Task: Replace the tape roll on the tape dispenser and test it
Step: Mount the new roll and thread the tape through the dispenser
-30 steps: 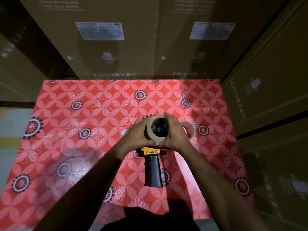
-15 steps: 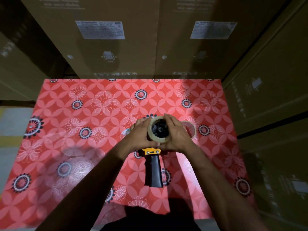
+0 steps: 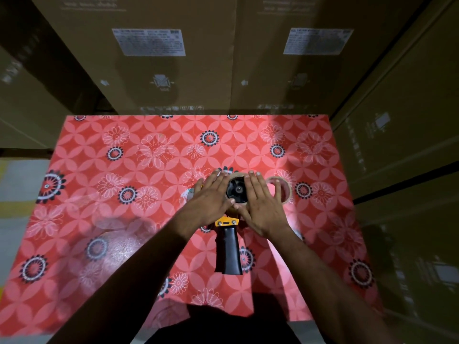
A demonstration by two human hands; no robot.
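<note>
Pressing one tape roll (image 3: 236, 175) onto one dispenser (image 3: 228, 247), two flat hands (image 3: 211, 199); second roll (image 3: 283, 188) beside.

Both hands now lie flat instead of cupped: the left hand (image 3: 211, 194) and right hand (image 3: 260, 202) press open palms, fingers (image 3: 253, 180) stretched toward 12 o'clock, onto the clear tape roll (image 3: 237, 175) seated on the black-handled yellow tape dispenser (image 3: 228, 247).

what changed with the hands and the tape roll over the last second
Both hands went from curled around the tape roll to flat: the left hand and right hand now lie with fingers stretched out, palms pressing down on either side of the roll on the tape dispenser. The dispenser stayed in place on the red tablecloth, handle toward the person, and the second roll to the right did not move.
</note>
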